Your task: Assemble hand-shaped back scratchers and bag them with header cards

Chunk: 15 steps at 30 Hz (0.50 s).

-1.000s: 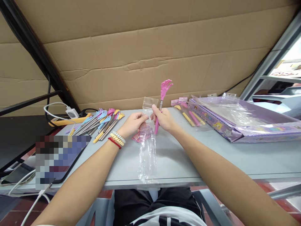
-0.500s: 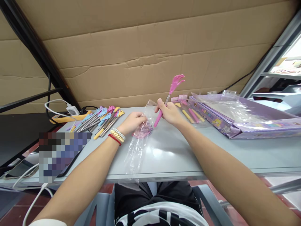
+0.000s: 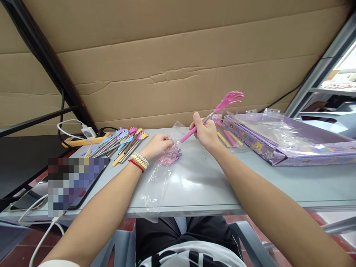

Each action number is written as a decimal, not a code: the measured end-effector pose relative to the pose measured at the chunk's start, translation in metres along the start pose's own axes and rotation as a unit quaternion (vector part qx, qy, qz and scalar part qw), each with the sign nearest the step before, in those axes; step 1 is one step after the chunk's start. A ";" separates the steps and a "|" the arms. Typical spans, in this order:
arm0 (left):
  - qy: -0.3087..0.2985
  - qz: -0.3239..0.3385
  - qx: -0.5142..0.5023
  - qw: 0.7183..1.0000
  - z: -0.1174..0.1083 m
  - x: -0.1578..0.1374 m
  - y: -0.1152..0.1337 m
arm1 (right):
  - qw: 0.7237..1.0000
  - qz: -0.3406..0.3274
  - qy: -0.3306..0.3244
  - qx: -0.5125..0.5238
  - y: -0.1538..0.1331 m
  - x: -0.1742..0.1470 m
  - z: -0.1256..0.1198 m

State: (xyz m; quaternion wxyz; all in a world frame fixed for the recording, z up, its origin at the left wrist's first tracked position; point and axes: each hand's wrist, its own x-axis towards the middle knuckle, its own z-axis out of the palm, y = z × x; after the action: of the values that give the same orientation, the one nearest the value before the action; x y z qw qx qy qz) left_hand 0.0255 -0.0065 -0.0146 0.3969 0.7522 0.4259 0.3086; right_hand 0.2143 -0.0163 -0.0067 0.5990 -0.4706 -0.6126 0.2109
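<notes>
My right hand (image 3: 206,132) is closed around a pink back scratcher (image 3: 228,101), its hand-shaped head up to the right and its handle end pointing down-left. My left hand (image 3: 159,145) pinches the upper part of a clear plastic bag (image 3: 155,187), which trails over the table's front edge. Beneath the left fingers lie several small pink cards (image 3: 169,157), partly under the plastic. The handle end of the back scratcher is close to the bag's mouth; whether they touch I cannot tell.
On the left lies a pile of back scratchers (image 3: 119,142) in several colours, behind a pixelated device (image 3: 79,183) with a white cable. Bagged back scratchers (image 3: 229,138) lie beside a purple box (image 3: 267,152) holding clear bags. Cardboard (image 3: 178,59) closes off the back.
My right hand has moved slightly right, and the back scratcher has tipped from steep to more level, its head swinging right. My left hand stays on the bag, whose lower end has shifted left.
</notes>
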 end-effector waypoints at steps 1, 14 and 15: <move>0.001 -0.003 0.004 1.000 0.000 -0.001 0.001 | 1.000 -0.008 0.017 0.008 -0.001 0.000 0.000; -0.021 0.016 0.019 0.999 0.004 0.000 -0.006 | 0.993 -0.070 0.094 -0.010 0.005 0.000 0.000; -0.021 0.016 0.022 0.999 0.004 0.000 -0.005 | 0.993 -0.069 0.092 -0.019 0.005 -0.001 0.001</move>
State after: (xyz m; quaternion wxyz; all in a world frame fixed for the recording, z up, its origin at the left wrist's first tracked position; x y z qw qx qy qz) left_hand 0.0269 -0.0060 -0.0212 0.3843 0.7736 0.4118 0.2902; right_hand 0.2153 -0.0143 -0.0117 0.6569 -0.4557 -0.5900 0.1130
